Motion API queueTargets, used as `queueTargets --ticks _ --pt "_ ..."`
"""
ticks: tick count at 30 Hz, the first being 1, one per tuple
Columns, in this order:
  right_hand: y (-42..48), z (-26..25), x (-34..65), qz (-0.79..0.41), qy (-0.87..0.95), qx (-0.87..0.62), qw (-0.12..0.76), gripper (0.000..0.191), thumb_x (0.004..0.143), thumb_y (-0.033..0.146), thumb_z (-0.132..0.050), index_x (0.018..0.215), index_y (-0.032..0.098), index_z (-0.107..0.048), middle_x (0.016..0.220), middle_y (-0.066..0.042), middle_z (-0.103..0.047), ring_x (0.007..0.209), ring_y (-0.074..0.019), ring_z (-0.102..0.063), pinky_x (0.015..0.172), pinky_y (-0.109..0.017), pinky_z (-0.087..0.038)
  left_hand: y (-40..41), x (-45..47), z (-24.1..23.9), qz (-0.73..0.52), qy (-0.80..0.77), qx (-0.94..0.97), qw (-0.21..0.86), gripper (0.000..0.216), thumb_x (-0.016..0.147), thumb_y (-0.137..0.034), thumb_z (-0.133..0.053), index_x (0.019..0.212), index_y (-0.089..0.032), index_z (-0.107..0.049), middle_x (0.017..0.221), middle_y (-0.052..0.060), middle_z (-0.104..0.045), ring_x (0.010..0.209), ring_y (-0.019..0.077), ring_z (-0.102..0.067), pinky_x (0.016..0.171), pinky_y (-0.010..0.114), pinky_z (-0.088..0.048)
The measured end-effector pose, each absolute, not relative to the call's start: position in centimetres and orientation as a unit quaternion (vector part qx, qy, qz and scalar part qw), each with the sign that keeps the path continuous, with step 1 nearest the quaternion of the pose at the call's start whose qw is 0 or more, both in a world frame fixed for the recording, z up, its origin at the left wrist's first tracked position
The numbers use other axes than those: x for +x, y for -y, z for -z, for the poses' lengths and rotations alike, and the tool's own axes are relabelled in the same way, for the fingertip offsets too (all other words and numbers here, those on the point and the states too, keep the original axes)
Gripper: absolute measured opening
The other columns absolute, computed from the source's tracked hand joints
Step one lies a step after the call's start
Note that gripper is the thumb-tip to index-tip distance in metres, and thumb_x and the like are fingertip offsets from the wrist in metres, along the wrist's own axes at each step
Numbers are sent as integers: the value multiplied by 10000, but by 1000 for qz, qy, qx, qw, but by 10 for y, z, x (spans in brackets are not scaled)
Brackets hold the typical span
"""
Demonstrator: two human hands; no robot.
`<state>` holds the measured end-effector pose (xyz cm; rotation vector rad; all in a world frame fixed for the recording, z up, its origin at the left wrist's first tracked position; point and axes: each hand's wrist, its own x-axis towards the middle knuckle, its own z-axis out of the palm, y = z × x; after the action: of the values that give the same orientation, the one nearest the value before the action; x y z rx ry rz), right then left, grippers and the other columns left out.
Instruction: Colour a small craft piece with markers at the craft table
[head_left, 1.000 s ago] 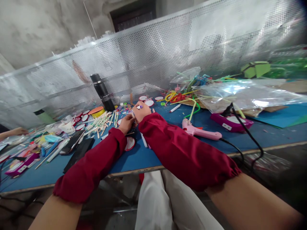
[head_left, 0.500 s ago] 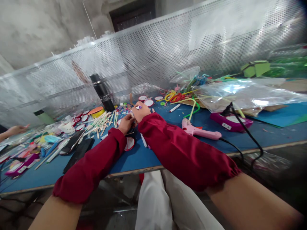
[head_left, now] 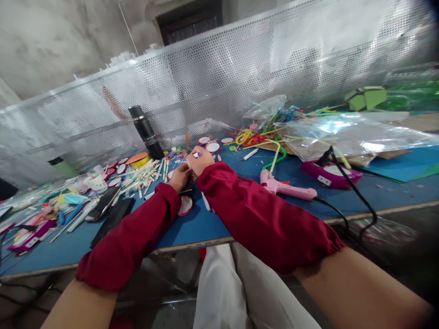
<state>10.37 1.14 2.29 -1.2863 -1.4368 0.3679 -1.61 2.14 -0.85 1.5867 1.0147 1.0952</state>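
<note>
A black thermos flask (head_left: 146, 130) stands upright on the blue table (head_left: 212, 226) before the perforated metal screen (head_left: 240, 77). A pink glue gun (head_left: 284, 188) lies near the table's front edge, its black cable (head_left: 343, 219) trailing over it. Wooden sticks (head_left: 147, 173) lie scattered just beside the flask, and a clear plastic bag (head_left: 350, 135) lies at the right.

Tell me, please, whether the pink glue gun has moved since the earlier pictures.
No. The pink glue gun lies in the same spot on the blue table, just as close to the purple device.

A craft workshop: a blue worktable (head_left: 212, 226) strewn with wooden sticks (head_left: 147, 173), red-and-white paper discs (head_left: 212, 147) and coloured straws (head_left: 255, 139), a pink glue gun (head_left: 286, 188) at centre right, a perforated metal screen (head_left: 240, 77) behind, bare concrete wall (head_left: 58, 41) upper left.
</note>
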Motion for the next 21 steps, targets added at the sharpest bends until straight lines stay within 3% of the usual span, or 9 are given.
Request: queueTargets --ticks 21 --pt "-12 -23 105 -152 589 -560 562 93 780 314 -516 724 240 -527 670 31 -537 630 -141 -450 607 -270 -325 -24 -19 12 -442 -411 648 465 204 736 -339 -685 752 -169 -575 563 -20 -583 450 97 -499 454 222 -365"
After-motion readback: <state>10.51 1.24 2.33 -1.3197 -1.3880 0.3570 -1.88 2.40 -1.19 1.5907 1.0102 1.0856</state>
